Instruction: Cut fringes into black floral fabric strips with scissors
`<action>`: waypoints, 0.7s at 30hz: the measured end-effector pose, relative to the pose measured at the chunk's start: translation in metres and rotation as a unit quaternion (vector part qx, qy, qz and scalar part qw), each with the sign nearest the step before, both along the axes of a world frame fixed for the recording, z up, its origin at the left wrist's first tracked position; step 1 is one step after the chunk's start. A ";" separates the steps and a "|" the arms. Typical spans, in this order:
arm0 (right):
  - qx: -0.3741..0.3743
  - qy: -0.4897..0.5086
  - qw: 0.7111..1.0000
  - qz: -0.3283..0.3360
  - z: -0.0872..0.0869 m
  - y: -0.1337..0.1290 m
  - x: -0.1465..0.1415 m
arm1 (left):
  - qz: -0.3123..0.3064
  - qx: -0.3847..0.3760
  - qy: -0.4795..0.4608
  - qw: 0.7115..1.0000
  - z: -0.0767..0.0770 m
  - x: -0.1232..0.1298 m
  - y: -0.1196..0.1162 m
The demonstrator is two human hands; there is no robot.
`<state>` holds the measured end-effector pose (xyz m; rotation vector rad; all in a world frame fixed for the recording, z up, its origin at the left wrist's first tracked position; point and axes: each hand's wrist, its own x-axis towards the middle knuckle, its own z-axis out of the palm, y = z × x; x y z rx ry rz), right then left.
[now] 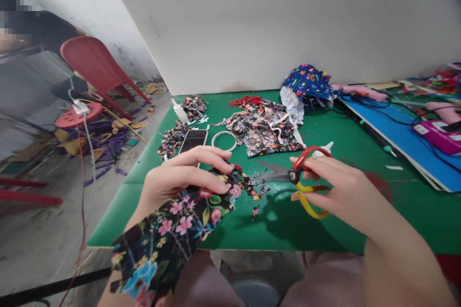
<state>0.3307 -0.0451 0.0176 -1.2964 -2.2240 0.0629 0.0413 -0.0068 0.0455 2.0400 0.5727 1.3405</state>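
Note:
My left hand (187,170) is closed on a strip of black floral fabric (182,223), which hangs down over my forearm toward the bottom of the view. In my right hand (336,182) are scissors (293,176) with one red and one yellow handle. Their blades are parted and point left, close to the cut end of the strip. Small fabric scraps (256,194) lie on the green table below the blades. Just beyond my left hand are a phone (194,139), partly covered by the fingers, and a white ring (224,141).
A floral fabric pile (257,127) with white edging lies mid-table. Behind stand a white glue bottle (179,111) and a blue patterned bundle (309,84). Pink glue guns (363,91) with black cords rest on a blue board (392,129). Left, a red chair (90,60) stands near a person.

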 end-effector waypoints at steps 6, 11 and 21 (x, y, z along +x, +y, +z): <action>0.044 -0.026 0.999 0.010 -0.003 -0.008 0.011 | -0.020 -0.030 0.054 0.998 0.006 0.002 -0.010; 0.015 -0.054 0.997 0.059 -0.009 -0.006 0.006 | -0.058 -0.026 0.061 0.996 0.005 0.000 -0.008; -0.051 -0.038 0.995 0.078 -0.011 -0.002 -0.006 | -0.080 -0.048 0.071 0.993 0.004 0.006 -0.006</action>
